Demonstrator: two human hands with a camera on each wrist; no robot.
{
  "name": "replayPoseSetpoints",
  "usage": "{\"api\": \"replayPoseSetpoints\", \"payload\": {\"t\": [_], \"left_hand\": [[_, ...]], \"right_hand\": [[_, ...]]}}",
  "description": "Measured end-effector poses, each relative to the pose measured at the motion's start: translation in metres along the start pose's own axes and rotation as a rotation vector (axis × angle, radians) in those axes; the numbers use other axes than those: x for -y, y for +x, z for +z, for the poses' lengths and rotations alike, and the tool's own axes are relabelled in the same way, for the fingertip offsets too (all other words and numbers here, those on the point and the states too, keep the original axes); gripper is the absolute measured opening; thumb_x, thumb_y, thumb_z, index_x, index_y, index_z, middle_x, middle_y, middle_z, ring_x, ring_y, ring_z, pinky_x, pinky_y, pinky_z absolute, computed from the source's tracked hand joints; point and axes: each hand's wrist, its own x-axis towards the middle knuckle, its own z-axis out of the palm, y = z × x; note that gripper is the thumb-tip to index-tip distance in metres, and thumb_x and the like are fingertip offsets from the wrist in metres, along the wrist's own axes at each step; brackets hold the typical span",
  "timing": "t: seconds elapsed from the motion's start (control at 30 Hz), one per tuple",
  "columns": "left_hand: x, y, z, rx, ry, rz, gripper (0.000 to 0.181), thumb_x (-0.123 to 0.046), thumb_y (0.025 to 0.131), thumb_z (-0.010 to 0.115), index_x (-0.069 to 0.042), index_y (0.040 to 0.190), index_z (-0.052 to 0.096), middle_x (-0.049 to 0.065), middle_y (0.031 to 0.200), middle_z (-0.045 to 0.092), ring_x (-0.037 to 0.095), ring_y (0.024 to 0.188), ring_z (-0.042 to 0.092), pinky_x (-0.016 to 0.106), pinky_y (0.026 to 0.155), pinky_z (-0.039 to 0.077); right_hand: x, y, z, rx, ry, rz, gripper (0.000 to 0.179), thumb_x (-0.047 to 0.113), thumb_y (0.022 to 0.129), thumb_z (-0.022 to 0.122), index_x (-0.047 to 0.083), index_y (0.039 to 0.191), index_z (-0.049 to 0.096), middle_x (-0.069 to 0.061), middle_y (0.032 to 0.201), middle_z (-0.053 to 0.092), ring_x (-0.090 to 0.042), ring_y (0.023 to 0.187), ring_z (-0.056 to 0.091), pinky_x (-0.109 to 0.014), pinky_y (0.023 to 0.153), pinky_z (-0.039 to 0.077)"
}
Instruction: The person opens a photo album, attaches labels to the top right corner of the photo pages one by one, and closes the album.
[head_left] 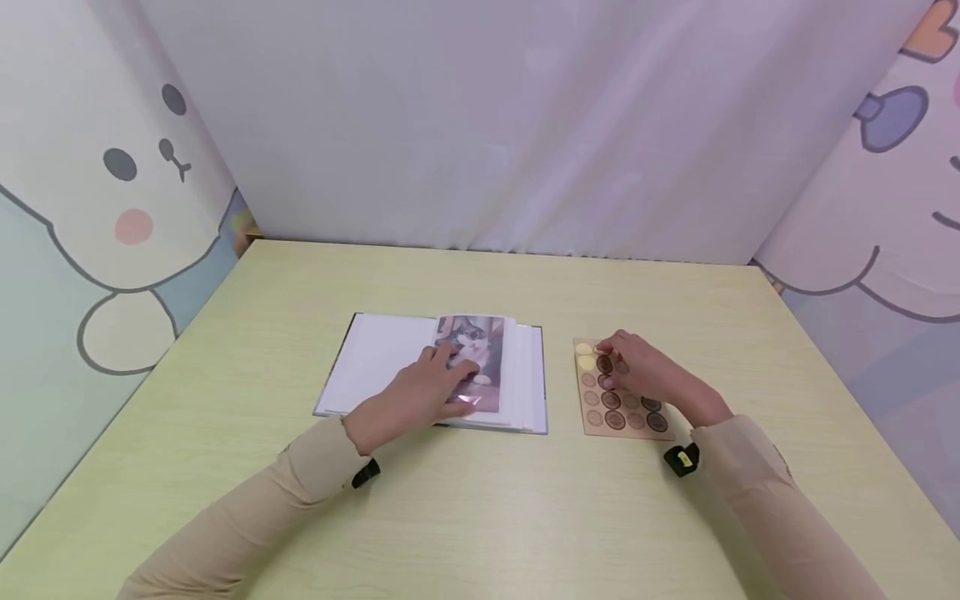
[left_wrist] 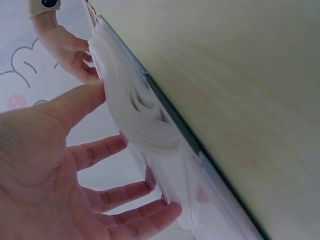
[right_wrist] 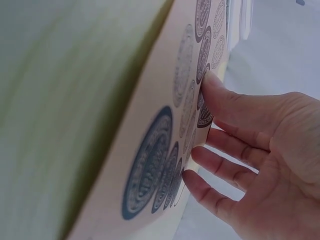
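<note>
An open photo album (head_left: pixel 382 358) lies on the table, a cat picture (head_left: pixel 487 354) on its upper page. My left hand (head_left: pixel 423 387) rests on that picture with spread fingers; in the left wrist view its fingers (left_wrist: pixel 125 195) touch the stacked clear pages (left_wrist: pixel 135 100). To the right lies a tan sheet of round stickers (head_left: pixel 592 429), some dark-edged and some plain, with pale yellow circles at its upper left. My right hand (head_left: pixel 641 367) is over the sheet's upper part, thumb and index fingertip apart. In the right wrist view its thumb (right_wrist: pixel 217 85) touches the sheet; the index fingertip is hidden there.
A light wood table (head_left: pixel 480 517) carries both things, with a strip of table between album and sheet. A pale curtain (head_left: pixel 450 125) hangs behind the far edge. Printed cartoon panels (head_left: pixel 75 250) stand at both sides.
</note>
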Motion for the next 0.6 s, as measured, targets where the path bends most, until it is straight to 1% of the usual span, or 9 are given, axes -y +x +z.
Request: {"api": "replayPoseSetpoints", "payload": {"t": [0.07,0.13,0.3,0.5,0.6], "left_hand": [[-0.0003,-0.0005,0.0,0.001,-0.002,-0.002,0.056,-0.047,0.087,0.06,-0.018,0.133,0.048,0.02,0.14,0.037,0.039,0.121,0.042,0.049,0.081,0.052],[-0.0005,-0.0008,-0.0004,-0.001,-0.009,-0.003,0.056,-0.046,0.086,0.061,-0.018,0.133,0.048,0.02,0.14,0.037,0.039,0.121,0.042,0.049,0.081,0.051],[0.0,-0.0006,-0.0003,0.001,-0.016,-0.002,0.057,-0.047,0.086,0.061,-0.018,0.133,0.048,0.021,0.141,0.036,0.039,0.121,0.041,0.049,0.081,0.051],[0.0,-0.0002,0.0001,0.011,-0.011,-0.005,0.057,-0.048,0.086,0.06,-0.019,0.134,0.048,0.02,0.141,0.035,0.039,0.122,0.041,0.049,0.081,0.051],[-0.0004,-0.0004,-0.0004,0.013,-0.016,-0.009,0.057,-0.047,0.086,0.06,-0.019,0.134,0.048,0.02,0.142,0.035,0.039,0.122,0.041,0.049,0.082,0.051]], "right_hand": [[0.0,-0.0001,0.0007,-0.006,-0.016,-0.013,0.034,0.003,0.086,0.061,-0.006,0.117,0.053,-0.015,0.109,0.052,-0.029,0.098,0.05,-0.046,0.086,0.044],[-0.0002,-0.0003,0.0006,-0.011,-0.026,-0.024,0.032,0.002,0.085,0.061,-0.006,0.115,0.054,-0.016,0.108,0.052,-0.029,0.097,0.05,-0.046,0.086,0.044],[-0.0008,-0.0002,-0.0005,-0.007,0.0,-0.027,0.026,0.003,0.085,0.061,-0.004,0.109,0.055,-0.014,0.106,0.051,-0.028,0.095,0.05,-0.045,0.084,0.044],[-0.0015,0.0001,-0.0004,-0.013,0.01,-0.036,0.023,0.0,0.085,0.058,-0.004,0.107,0.055,-0.015,0.106,0.052,-0.027,0.093,0.051,-0.044,0.083,0.044],[-0.0011,0.0,0.0,-0.019,0.006,-0.034,0.023,0.002,0.086,0.06,-0.004,0.107,0.054,-0.015,0.105,0.052,-0.027,0.094,0.051,-0.044,0.083,0.044]]}}
